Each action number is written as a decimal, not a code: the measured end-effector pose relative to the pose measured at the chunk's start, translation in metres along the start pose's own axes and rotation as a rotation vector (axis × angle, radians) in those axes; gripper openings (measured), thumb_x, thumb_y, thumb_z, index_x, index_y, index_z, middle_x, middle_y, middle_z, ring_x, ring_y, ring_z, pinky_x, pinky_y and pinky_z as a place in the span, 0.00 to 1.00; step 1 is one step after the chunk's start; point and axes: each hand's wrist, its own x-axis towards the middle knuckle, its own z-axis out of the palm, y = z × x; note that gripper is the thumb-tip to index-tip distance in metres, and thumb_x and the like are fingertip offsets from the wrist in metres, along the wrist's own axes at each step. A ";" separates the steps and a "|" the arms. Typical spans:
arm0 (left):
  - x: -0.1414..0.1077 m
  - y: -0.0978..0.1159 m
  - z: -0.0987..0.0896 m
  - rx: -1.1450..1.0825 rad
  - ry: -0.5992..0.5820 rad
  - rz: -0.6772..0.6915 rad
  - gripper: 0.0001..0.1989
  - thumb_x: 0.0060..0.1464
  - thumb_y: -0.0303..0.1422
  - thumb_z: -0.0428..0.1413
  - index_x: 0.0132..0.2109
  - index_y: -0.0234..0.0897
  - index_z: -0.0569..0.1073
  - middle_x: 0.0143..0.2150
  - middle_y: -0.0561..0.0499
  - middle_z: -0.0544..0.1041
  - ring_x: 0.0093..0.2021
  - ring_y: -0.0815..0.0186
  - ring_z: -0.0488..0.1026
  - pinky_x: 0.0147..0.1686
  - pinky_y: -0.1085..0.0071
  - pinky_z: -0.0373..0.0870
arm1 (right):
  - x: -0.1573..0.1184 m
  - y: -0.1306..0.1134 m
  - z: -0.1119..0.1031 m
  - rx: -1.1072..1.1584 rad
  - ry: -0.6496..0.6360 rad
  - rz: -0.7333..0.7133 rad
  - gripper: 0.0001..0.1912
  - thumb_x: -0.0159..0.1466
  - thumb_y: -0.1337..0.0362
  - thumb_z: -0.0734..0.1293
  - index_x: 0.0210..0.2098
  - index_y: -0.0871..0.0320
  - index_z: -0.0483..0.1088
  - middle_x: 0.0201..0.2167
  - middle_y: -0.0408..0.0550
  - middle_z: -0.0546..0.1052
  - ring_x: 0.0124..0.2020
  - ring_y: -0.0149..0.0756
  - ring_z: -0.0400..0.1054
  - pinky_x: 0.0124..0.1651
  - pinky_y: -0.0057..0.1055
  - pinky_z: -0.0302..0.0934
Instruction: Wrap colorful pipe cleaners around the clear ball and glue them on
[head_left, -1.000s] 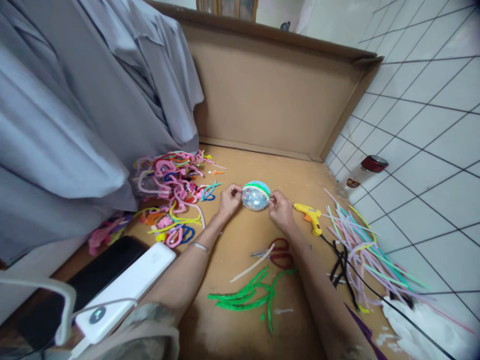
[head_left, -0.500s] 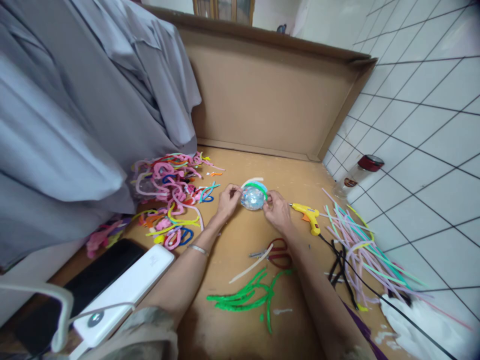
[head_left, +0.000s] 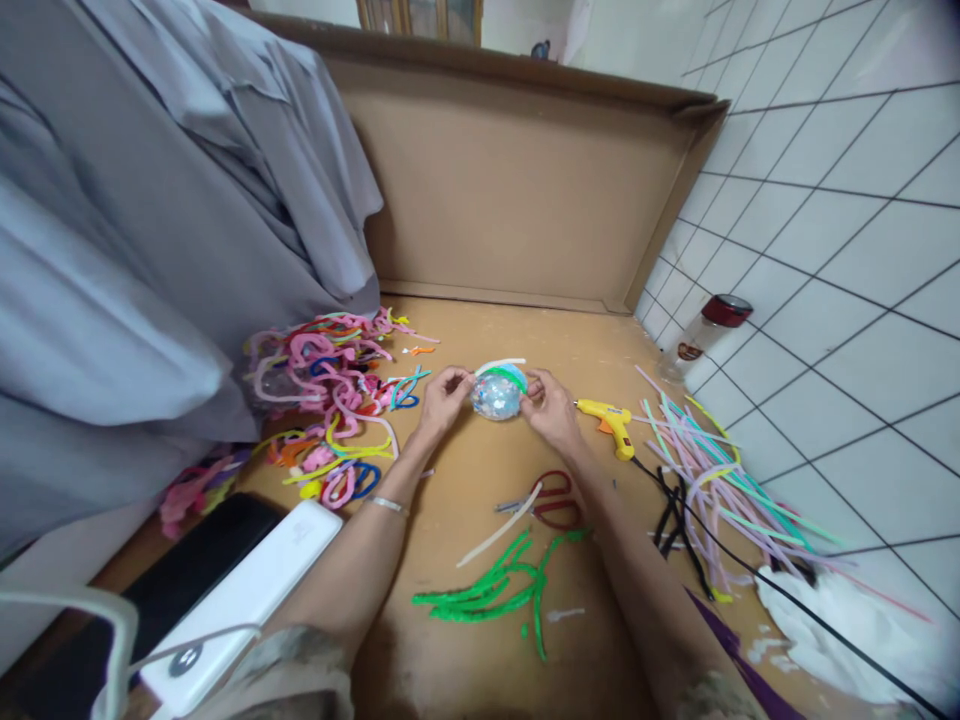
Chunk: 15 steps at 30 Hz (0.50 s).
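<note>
A clear, shiny ball (head_left: 496, 397) with coloured bits in it rests between my hands on the brown surface. Over its top curves a green pipe cleaner (head_left: 513, 375), and a light blue patch shows behind it. My left hand (head_left: 447, 398) is closed at the ball's left side, pinching the pipe cleaner's left end; the fingertips partly hide the grip. With thumb and fingers together, my right hand (head_left: 552, 408) pinches the other end at the right side. A cream pipe cleaner (head_left: 504, 362) arches just behind the ball.
Nearer me lie red-handled scissors (head_left: 556, 500), a cream strip and green pipe cleaners (head_left: 487, 595). On the right are a yellow glue gun (head_left: 611, 425), pastel pipe cleaners (head_left: 705, 470) and a jar (head_left: 701, 335). Left are a colourful pile (head_left: 322, 370) and a white power bank (head_left: 247, 600).
The view has shifted slightly, so everything sits a little further left. Both hands remain at the ball with the green pipe cleaner across it; the ball has turned slightly at most.
</note>
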 end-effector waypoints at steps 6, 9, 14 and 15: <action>-0.001 0.001 0.002 0.018 0.007 0.004 0.15 0.47 0.44 0.60 0.31 0.35 0.74 0.36 0.47 0.79 0.35 0.65 0.72 0.40 0.68 0.69 | 0.003 -0.025 -0.004 0.476 0.006 0.017 0.33 0.56 0.53 0.71 0.59 0.55 0.65 0.35 0.44 0.74 0.34 0.34 0.69 0.40 0.33 0.68; -0.002 0.004 0.003 0.033 0.006 0.044 0.14 0.47 0.44 0.60 0.30 0.36 0.73 0.36 0.47 0.79 0.36 0.64 0.73 0.39 0.68 0.70 | 0.001 -0.035 -0.004 0.583 0.056 0.041 0.23 0.59 0.52 0.69 0.50 0.55 0.72 0.35 0.45 0.77 0.34 0.33 0.71 0.39 0.31 0.68; -0.004 0.004 0.006 0.083 -0.012 0.095 0.14 0.49 0.43 0.59 0.30 0.36 0.72 0.37 0.46 0.78 0.36 0.64 0.73 0.39 0.67 0.70 | 0.001 -0.037 -0.005 0.613 0.100 0.096 0.14 0.57 0.53 0.68 0.36 0.56 0.76 0.30 0.45 0.79 0.31 0.34 0.72 0.37 0.32 0.69; -0.004 0.003 0.006 0.089 -0.008 0.091 0.14 0.49 0.44 0.59 0.32 0.36 0.72 0.38 0.46 0.77 0.36 0.64 0.73 0.39 0.66 0.71 | 0.001 -0.037 -0.005 0.622 0.104 0.106 0.14 0.56 0.53 0.68 0.35 0.56 0.76 0.29 0.45 0.79 0.30 0.34 0.73 0.36 0.33 0.70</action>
